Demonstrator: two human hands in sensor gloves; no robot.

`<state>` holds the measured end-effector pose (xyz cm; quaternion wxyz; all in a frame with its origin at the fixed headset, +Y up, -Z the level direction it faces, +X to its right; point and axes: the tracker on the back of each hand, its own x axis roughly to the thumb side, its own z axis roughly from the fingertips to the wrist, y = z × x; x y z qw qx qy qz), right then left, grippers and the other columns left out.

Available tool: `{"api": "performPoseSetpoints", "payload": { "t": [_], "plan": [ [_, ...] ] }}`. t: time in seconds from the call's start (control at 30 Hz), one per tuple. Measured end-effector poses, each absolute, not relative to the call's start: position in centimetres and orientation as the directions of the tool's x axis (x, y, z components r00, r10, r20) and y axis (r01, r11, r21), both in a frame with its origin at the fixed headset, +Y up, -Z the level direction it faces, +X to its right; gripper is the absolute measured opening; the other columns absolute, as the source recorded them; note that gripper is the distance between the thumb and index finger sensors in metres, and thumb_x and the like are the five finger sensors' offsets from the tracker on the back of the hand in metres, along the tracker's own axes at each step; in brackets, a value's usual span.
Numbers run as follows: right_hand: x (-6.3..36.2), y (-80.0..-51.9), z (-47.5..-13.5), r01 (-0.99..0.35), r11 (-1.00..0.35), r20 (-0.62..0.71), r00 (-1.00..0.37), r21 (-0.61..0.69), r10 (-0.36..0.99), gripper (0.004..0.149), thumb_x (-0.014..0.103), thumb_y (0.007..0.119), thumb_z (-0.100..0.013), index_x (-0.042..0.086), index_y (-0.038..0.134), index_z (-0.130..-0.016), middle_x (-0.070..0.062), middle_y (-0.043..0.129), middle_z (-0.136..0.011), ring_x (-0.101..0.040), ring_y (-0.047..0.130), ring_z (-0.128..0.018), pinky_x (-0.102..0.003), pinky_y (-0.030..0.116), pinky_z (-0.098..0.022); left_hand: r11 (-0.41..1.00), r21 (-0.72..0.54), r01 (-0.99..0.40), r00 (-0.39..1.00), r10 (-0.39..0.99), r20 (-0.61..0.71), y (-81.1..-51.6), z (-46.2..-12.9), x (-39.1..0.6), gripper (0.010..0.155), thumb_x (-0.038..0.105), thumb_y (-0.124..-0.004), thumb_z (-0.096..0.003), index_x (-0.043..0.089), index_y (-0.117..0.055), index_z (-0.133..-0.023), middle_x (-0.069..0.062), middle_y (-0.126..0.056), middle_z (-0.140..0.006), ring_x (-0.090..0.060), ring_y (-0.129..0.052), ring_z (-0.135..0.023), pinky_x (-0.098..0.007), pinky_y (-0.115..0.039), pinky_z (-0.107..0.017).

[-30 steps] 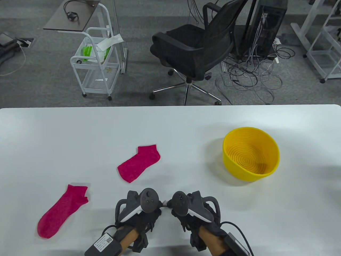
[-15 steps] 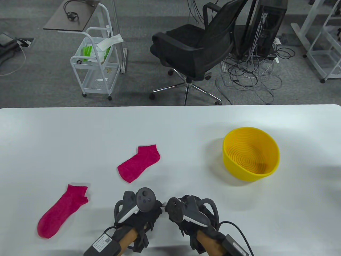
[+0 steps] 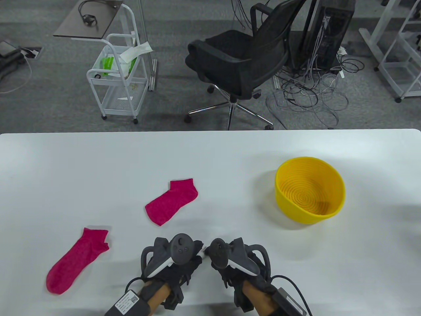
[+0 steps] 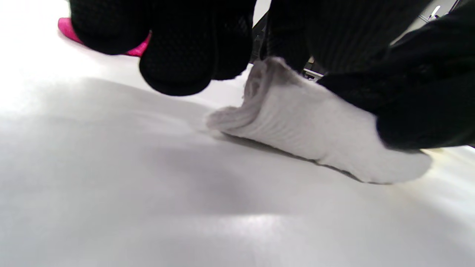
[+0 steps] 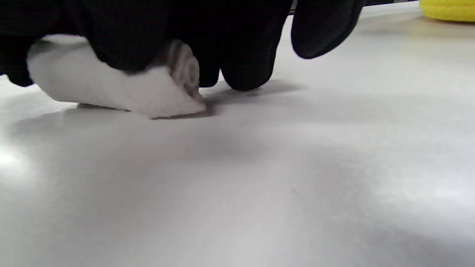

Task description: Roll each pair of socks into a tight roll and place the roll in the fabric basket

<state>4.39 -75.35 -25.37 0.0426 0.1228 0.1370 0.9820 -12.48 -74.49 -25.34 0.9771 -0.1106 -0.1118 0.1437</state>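
Note:
A white sock pair [image 4: 308, 129], partly rolled, lies on the table near the front edge between my two hands. My left hand [image 3: 192, 255] curls its fingertips [image 4: 174, 63] over the roll's left end. My right hand [image 3: 215, 258] grips its right end, fingers [image 5: 245, 63] bent over the spiral of the roll [image 5: 148, 89]. In the table view the trackers hide nearly all of the roll. Two pink socks lie flat and apart: one [image 3: 171, 201] just beyond my hands, one [image 3: 77, 260] to the left. The yellow basket [image 3: 309, 215] stands empty at the right.
The white table [image 3: 210, 154] spreads out on all sides of my hands. Beyond its far edge stand a black office chair [image 3: 243, 62], a white wire cart [image 3: 118, 79] and a tangle of cables [image 3: 309, 95] on the floor.
Both hands stay together on the roll, shifting slightly toward me and then away again. The trackers tilt a little. The pink socks and the basket have not moved.

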Motion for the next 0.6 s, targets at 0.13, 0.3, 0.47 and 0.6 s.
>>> {"api": "performPoseSetpoints", "payload": {
  "t": [0.13, 0.3, 0.47, 0.6],
  "plan": [
    [4.5, -75.4, -25.5, -0.062, -0.956, 0.214, -0.969, 0.286, 0.126, 0.049, 0.045, 0.074, -0.043, 0.040, 0.069, -0.092, 0.011, 0.082, -0.096, -0.017, 0.086, -0.088, -0.053, 0.067, -0.068, 0.932, -0.302, -0.199, 0.944, 0.265, 0.197, -75.4, -25.4, -12.1, 0.060, 0.051, -0.081, -0.0359, 0.035, -0.075, -0.093, -0.006, -0.080, -0.090, -0.025, -0.091, -0.065, -0.048, -0.073, -0.052],
    [4.5, -75.4, -25.5, -0.063, -0.955, 0.210, -0.969, 0.290, 0.127, 0.050, 0.046, 0.072, -0.044, 0.041, 0.068, -0.093, 0.011, 0.081, -0.097, -0.017, 0.086, -0.088, -0.053, 0.067, -0.068, 0.947, -0.276, -0.164, 0.955, 0.223, 0.197, -75.8, -25.5, -11.8, 0.060, 0.048, -0.084, -0.0348, 0.033, -0.075, -0.092, -0.005, -0.078, -0.090, -0.024, -0.090, -0.065, -0.047, -0.073, -0.052],
    [4.9, -74.6, -25.5, -0.081, -0.962, 0.218, -0.966, 0.261, 0.141, 0.050, 0.048, 0.074, -0.043, 0.042, 0.070, -0.092, 0.012, 0.079, -0.099, -0.019, 0.084, -0.090, -0.054, 0.067, -0.068, 0.954, -0.263, -0.147, 0.953, 0.207, 0.220, -75.7, -25.5, -11.5, 0.057, 0.044, -0.083, -0.0360, 0.028, -0.079, -0.090, -0.005, -0.081, -0.087, -0.023, -0.092, -0.062, -0.046, -0.074, -0.051],
    [4.9, -72.9, -24.9, -0.125, -0.978, 0.254, -0.953, 0.169, 0.166, 0.047, 0.048, 0.077, -0.042, 0.041, 0.076, -0.088, 0.012, 0.082, -0.097, -0.018, 0.085, -0.088, -0.053, 0.067, -0.068, 0.941, -0.296, -0.168, 0.946, 0.238, 0.220, -75.8, -25.6, -11.5, 0.055, 0.043, -0.080, -0.0379, 0.025, -0.080, -0.090, -0.006, -0.082, -0.086, -0.023, -0.092, -0.061, -0.046, -0.074, -0.050]
  ]
}}
